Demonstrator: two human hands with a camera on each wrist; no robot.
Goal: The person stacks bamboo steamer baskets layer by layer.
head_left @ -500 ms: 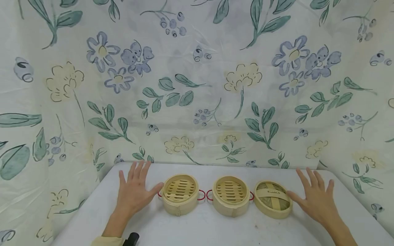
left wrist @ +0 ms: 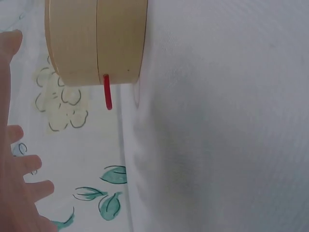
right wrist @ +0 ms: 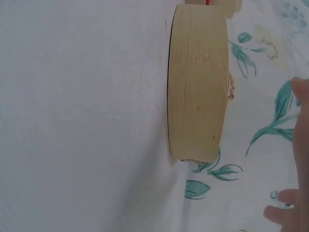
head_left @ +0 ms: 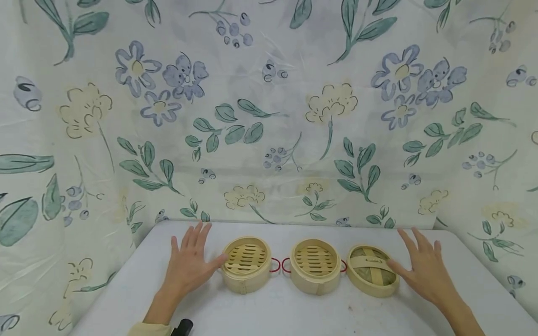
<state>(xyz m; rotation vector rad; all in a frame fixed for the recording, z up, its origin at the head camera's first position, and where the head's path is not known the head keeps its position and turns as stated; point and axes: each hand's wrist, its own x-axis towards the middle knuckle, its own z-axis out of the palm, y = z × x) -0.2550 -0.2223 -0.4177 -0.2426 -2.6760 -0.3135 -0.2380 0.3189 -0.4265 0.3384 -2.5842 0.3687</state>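
A round bamboo steamer basket [head_left: 245, 285] with red handles stands on the left of a row, its slatted base showing inside. Beside it, in the middle, is a matching steamer basket [head_left: 315, 284]. At the row's right end lies the woven bamboo steamer lid [head_left: 373, 288], a flat strap across its top. My left hand [head_left: 189, 266] is raised over the table with fingers spread, its thumb overlapping the left basket's rim in the head view. My right hand [head_left: 428, 273] hovers right of the lid, fingers extended, thumb tip over the lid's edge. Neither hand holds anything.
A white-covered table [head_left: 277, 317] carries the row. Behind and at both sides hangs a floral cloth [head_left: 286, 196]. A black cylindrical thing [head_left: 183, 327] sits by my left wrist, near the pale yellow sleeve [head_left: 150, 329].
Both hands have shifted slightly inward, the left toward the left basket and the right toward the lid. The baskets and lid stay in place.
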